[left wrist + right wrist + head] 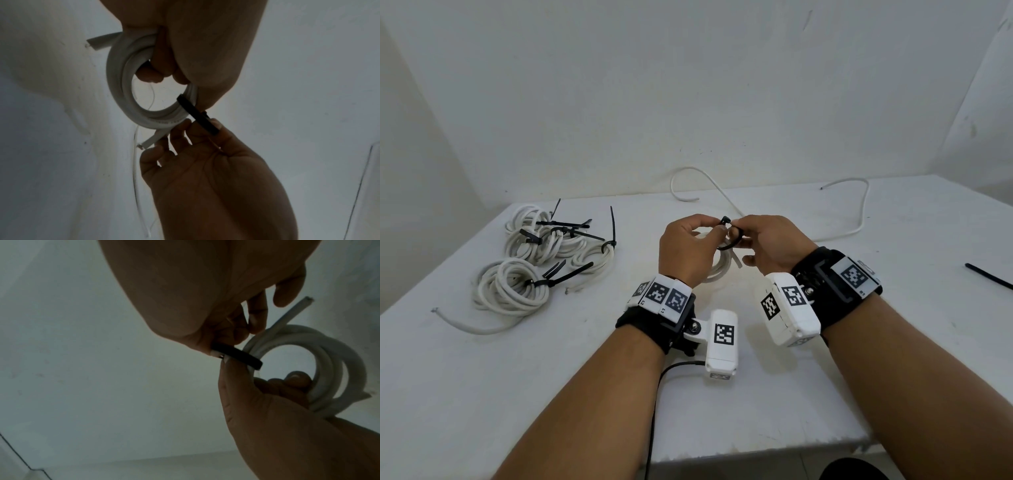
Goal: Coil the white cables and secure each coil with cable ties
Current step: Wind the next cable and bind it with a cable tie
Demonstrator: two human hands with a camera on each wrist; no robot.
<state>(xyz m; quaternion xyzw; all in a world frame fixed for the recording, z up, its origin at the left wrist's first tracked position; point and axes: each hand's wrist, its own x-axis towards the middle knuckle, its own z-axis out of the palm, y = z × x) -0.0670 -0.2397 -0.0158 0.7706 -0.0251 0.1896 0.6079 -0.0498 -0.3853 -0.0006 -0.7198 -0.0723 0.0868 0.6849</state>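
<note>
A small white cable coil (717, 269) hangs just above the table between both hands. My left hand (714, 233) grips it, with fingers curled through the ring of the coil (117, 84). A black cable tie (732, 236) loops round the coil's strands. My right hand (741, 236) pinches the tie (197, 116) between thumb and fingertips, and my left thumb meets it there. In the right wrist view the tie (236, 355) crosses the coil (333, 344) at its left side, and a cut cable end sticks up.
Two tied coils (558, 240) (513, 291) with black tie tails lie at the table's left. A loose white cable (863, 212) snakes along the back. One spare black tie (989, 275) lies at the right edge. The table's front edge (756, 448) is near my forearms.
</note>
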